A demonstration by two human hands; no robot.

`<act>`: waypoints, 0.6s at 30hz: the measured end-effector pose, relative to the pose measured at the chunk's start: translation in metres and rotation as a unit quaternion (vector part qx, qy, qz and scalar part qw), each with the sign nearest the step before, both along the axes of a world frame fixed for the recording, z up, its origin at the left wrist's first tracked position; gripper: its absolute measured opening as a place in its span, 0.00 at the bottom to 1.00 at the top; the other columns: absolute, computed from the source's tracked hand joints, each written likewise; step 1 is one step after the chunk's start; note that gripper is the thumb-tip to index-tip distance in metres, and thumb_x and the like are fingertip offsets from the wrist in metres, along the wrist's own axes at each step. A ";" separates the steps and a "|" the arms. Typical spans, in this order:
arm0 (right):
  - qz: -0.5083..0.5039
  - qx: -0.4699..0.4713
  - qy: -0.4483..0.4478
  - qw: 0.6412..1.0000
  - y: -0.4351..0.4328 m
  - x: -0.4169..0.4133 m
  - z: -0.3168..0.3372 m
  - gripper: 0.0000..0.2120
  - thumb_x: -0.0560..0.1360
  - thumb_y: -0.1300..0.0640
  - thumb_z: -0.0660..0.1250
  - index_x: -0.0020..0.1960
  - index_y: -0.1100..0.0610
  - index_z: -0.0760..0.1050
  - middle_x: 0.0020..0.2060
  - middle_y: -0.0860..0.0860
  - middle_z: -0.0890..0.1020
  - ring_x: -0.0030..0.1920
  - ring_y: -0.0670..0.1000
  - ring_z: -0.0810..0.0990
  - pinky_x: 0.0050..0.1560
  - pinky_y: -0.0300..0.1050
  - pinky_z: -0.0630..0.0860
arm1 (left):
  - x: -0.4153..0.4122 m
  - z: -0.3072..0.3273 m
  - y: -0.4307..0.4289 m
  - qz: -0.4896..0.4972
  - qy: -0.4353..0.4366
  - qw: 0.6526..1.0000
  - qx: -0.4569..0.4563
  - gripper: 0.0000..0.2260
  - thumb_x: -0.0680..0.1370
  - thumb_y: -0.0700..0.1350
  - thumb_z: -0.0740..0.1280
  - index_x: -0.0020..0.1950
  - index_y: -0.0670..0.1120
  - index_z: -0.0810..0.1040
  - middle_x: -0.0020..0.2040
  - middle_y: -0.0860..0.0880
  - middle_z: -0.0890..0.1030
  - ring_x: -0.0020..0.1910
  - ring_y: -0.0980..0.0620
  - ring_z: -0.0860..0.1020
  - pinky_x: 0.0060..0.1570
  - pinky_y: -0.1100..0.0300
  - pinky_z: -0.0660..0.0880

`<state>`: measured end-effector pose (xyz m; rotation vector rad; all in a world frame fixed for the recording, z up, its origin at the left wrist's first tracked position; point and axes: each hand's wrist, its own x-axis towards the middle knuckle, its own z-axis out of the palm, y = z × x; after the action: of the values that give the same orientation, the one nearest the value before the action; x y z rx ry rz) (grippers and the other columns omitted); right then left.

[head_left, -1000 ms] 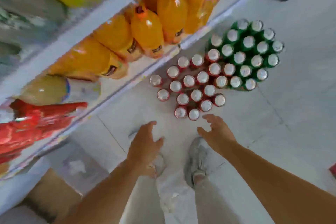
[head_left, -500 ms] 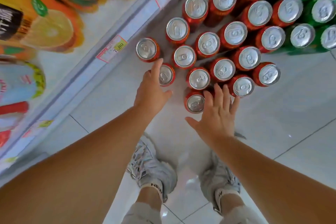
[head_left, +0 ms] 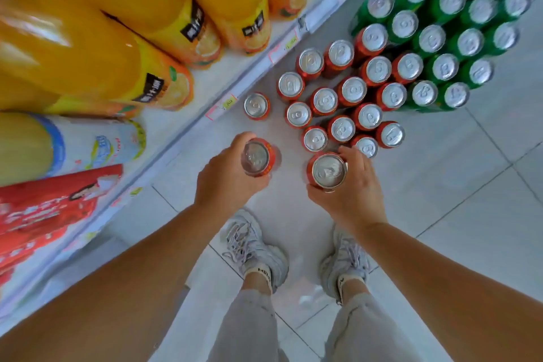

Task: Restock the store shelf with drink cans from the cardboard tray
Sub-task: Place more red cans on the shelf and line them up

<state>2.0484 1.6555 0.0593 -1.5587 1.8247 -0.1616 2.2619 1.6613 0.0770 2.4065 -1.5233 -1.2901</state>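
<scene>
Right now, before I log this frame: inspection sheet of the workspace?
Surface: pale tiled floor; the cans stand directly on it, no cardboard tray seen.
Job's things: red cans upright in a cluster; lone can apart from the cluster, near the shelf; green cans packed beside the red ones, farther from the person.
Clutter: nothing seen.
Hands: left hand grips the left can; right hand grips the right can; both cans red, tops up.
Cables: nothing seen.
Surroundings: orange juice bottles on the shelf; the person's white shoes on the floor.
</scene>
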 end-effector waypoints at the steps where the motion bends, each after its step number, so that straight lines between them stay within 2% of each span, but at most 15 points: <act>1: -0.022 0.021 -0.020 0.999 -0.008 0.003 0.038 0.31 0.59 0.47 0.78 0.57 0.54 0.70 0.49 0.48 0.76 0.52 0.53 0.74 0.52 0.46 0.71 | 0.002 0.037 0.000 -0.001 0.008 1.000 -0.003 0.34 0.65 0.59 0.76 0.68 0.62 0.65 0.58 0.52 0.82 0.58 0.44 0.79 0.54 0.50 0.76; 4: -0.051 0.030 -0.050 0.997 -0.028 0.012 0.161 0.30 0.60 0.44 0.78 0.52 0.48 0.64 0.46 0.46 0.78 0.46 0.52 0.77 0.44 0.43 0.70 | 0.008 0.162 -0.002 0.000 0.032 0.998 -0.050 0.34 0.62 0.64 0.73 0.65 0.63 0.65 0.56 0.55 0.83 0.57 0.46 0.80 0.53 0.49 0.78; 6: -0.045 0.016 -0.092 0.995 -0.044 0.017 0.246 0.30 0.60 0.46 0.79 0.52 0.49 0.64 0.46 0.45 0.80 0.48 0.51 0.79 0.46 0.45 0.74 | 0.014 0.247 -0.004 0.027 0.058 0.994 -0.089 0.33 0.62 0.61 0.75 0.66 0.61 0.69 0.55 0.55 0.83 0.56 0.49 0.80 0.53 0.51 0.78; 8: -0.029 0.008 -0.132 0.991 -0.056 0.023 0.329 0.30 0.60 0.47 0.80 0.52 0.45 0.64 0.47 0.43 0.80 0.48 0.48 0.80 0.49 0.49 0.77 | 0.023 0.330 -0.005 0.037 0.081 0.989 -0.117 0.35 0.63 0.57 0.76 0.68 0.57 0.70 0.58 0.55 0.81 0.57 0.53 0.79 0.56 0.54 0.77; 10: -0.011 -0.009 -0.177 0.984 -0.063 0.030 0.408 0.30 0.59 0.47 0.82 0.50 0.42 0.63 0.47 0.43 0.82 0.47 0.46 0.82 0.45 0.54 0.80 | 0.035 0.408 -0.001 0.046 0.102 0.980 -0.165 0.35 0.65 0.50 0.79 0.69 0.53 0.71 0.60 0.55 0.80 0.58 0.57 0.78 0.59 0.61 0.75; 12: 0.018 -0.025 -0.212 0.977 -0.063 0.039 0.481 0.29 0.60 0.49 0.82 0.49 0.42 0.64 0.46 0.45 0.82 0.44 0.48 0.83 0.39 0.54 0.81 | 0.046 0.479 0.007 0.065 0.102 0.969 -0.216 0.33 0.66 0.44 0.80 0.68 0.50 0.72 0.58 0.55 0.79 0.54 0.63 0.76 0.55 0.73 0.71; 13: 0.036 -0.037 -0.231 0.971 -0.060 0.044 0.514 0.29 0.61 0.51 0.82 0.50 0.42 0.65 0.45 0.45 0.82 0.43 0.47 0.83 0.39 0.52 0.81 | 0.049 0.513 0.012 0.077 0.099 0.963 -0.237 0.33 0.66 0.44 0.80 0.68 0.50 0.73 0.57 0.55 0.79 0.53 0.64 0.75 0.53 0.77 0.69; 15: 0.075 -0.061 -0.275 0.957 -0.052 0.057 0.572 0.28 0.63 0.56 0.82 0.52 0.45 0.67 0.44 0.46 0.82 0.42 0.44 0.82 0.40 0.40 0.80 | 0.052 0.574 0.027 0.104 0.091 0.948 -0.287 0.32 0.64 0.46 0.79 0.65 0.52 0.73 0.57 0.56 0.79 0.54 0.62 0.76 0.53 0.77 0.68; 16: 0.096 -0.072 -0.292 0.949 -0.048 0.066 0.597 0.28 0.63 0.57 0.81 0.53 0.46 0.68 0.45 0.46 0.82 0.43 0.42 0.82 0.41 0.35 0.78 | 0.054 0.601 0.036 0.122 0.089 0.938 -0.311 0.32 0.63 0.47 0.78 0.65 0.52 0.73 0.57 0.57 0.79 0.55 0.61 0.77 0.54 0.75 0.69; 18: 0.139 -0.087 -0.325 0.931 -0.038 0.081 0.642 0.29 0.62 0.57 0.81 0.55 0.45 0.68 0.47 0.45 0.82 0.46 0.41 0.81 0.44 0.32 0.75 | 0.056 0.650 0.056 0.175 0.095 0.915 -0.351 0.34 0.61 0.53 0.77 0.66 0.55 0.72 0.57 0.63 0.78 0.55 0.62 0.78 0.56 0.69 0.72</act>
<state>2.1298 1.6173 0.7015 -1.6124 1.0849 -0.6377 2.3176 1.7176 0.7271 1.8953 -1.1548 -0.7050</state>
